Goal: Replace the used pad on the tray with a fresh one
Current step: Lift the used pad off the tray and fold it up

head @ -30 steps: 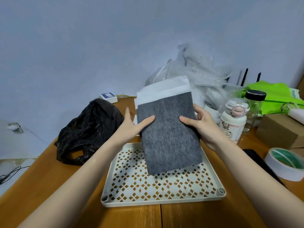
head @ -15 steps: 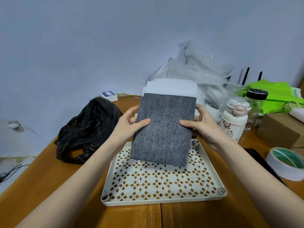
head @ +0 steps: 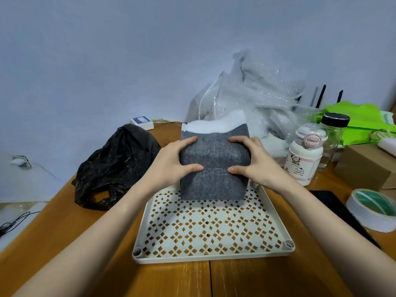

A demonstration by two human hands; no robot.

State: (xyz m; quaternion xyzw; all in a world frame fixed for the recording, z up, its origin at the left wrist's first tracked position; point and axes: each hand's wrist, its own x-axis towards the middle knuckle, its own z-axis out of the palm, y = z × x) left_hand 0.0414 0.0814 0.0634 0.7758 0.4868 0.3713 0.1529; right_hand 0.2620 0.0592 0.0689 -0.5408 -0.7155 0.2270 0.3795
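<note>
— Well, where was the grey pad [head: 214,168]?
— Held over far end of white tray [head: 276,224] on bench [head: 64,228].
— Grip?
— Left hand [head: 171,166] and right hand [head: 255,163] both clasped round pad edges.

Premises appear to be a home desk used for odd jobs and parcels. Evidence: a wooden desk [head: 53,236] set against a plain painted wall [head: 107,50]; crumpled bubble wrap [head: 257,97] at the far edge; a cardboard box [head: 364,166] and roll of tape [head: 372,209] along the right edge; a drink bottle [head: 304,155], glass jar [head: 333,133], and black plastic bag [head: 113,166] at the left edge.
</note>
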